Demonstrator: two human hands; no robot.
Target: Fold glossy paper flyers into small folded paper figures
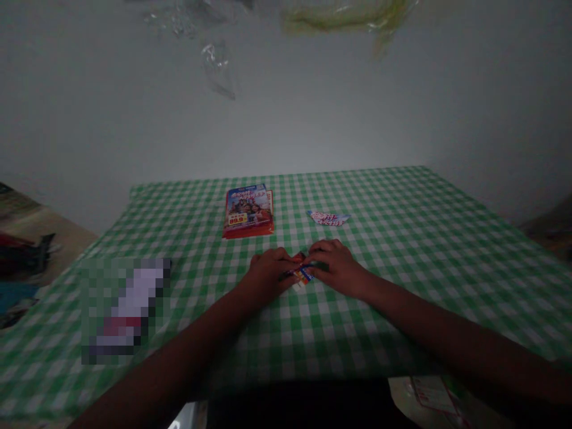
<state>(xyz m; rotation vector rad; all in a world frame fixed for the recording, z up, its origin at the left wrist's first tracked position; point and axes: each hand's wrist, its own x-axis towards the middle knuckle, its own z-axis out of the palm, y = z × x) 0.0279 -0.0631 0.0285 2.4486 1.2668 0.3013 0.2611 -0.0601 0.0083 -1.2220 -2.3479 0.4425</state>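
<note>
A small folded piece of printed paper (304, 275), red, blue and yellow, lies low over the checked tablecloth near the middle. My left hand (269, 271) closes on its left side, while my right hand (336, 266) pinches it from the right. The fingers of both hands cover much of the paper, so its full shape is hidden. Just beyond my right hand rests a folded paper boat shape (329, 218) with red and white lettering on blue. Farther left lies a stack of colourful flyers (248, 211), the top one marked 89.9.
The green-and-white checked tablecloth (415, 238) covers the table up to the pale wall (286, 119). A pixelated phone-like object (134, 304) lies at the left. Clear and yellow plastic (348, 21) hangs on the wall above.
</note>
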